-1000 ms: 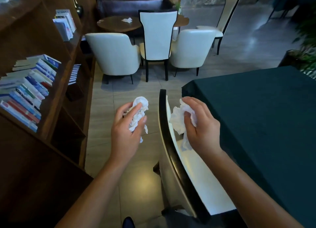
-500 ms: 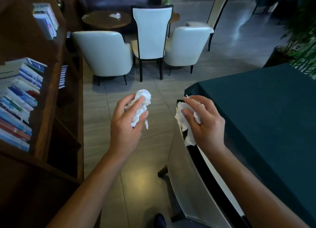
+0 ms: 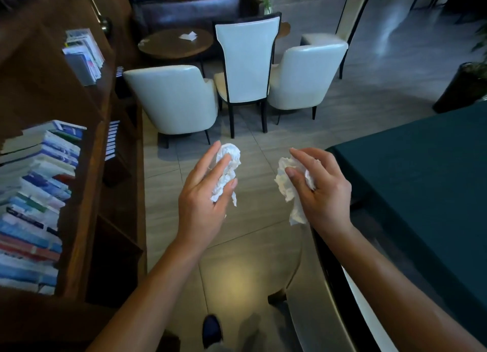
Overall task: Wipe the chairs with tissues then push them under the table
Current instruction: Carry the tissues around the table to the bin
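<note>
My left hand (image 3: 204, 193) holds a crumpled white tissue (image 3: 226, 171) above the tiled floor. A second crumpled tissue (image 3: 286, 187) is gripped in my right hand (image 3: 320, 190), which hovers just above the top of a black-framed white chair (image 3: 320, 285). That chair stands pushed against the table with the dark green cloth (image 3: 421, 193) at the right; my right forearm covers part of its back. Straight ahead stands another white high-back chair (image 3: 246, 67) with black legs.
A wooden bookshelf (image 3: 87, 167) full of books lines the left side. Two white armchairs (image 3: 174, 101) flank the high-back chair beside a round wooden table (image 3: 175, 44) with a tissue on it. A dark planter (image 3: 461, 90) stands at the right.
The near chair has slid toward the green table and dropped lower in view. My right hand has lifted off its back. The view has moved forward toward the far chairs.
</note>
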Motion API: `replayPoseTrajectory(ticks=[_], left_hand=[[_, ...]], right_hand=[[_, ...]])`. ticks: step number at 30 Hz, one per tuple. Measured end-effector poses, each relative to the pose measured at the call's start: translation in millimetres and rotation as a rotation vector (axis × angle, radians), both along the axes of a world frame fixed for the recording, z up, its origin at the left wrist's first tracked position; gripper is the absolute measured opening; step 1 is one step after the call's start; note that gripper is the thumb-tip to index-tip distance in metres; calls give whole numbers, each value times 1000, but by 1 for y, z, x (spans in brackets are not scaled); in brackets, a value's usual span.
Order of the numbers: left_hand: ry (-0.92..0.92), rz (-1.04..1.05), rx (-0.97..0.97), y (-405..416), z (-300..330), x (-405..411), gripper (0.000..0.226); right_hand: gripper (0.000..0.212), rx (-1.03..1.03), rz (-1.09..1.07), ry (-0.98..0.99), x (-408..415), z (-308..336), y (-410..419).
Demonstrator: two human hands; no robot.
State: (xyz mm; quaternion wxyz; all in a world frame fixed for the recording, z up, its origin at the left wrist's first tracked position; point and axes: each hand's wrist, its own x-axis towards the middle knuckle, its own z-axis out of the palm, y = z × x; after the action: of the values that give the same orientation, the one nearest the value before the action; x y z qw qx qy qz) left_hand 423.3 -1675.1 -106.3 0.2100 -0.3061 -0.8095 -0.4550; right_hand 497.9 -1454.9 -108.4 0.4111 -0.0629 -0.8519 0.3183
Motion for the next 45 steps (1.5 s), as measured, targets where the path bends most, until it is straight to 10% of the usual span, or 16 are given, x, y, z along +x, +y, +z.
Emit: replayPoseTrajectory(ticks=[15, 45], left_hand=[[66, -190, 66, 31, -24, -232, 38], [18, -688, 67, 374, -28, -568, 35]], right_hand=[[27, 18, -221, -66, -173, 0, -2], [24, -5, -674, -33, -430, -23, 246]])
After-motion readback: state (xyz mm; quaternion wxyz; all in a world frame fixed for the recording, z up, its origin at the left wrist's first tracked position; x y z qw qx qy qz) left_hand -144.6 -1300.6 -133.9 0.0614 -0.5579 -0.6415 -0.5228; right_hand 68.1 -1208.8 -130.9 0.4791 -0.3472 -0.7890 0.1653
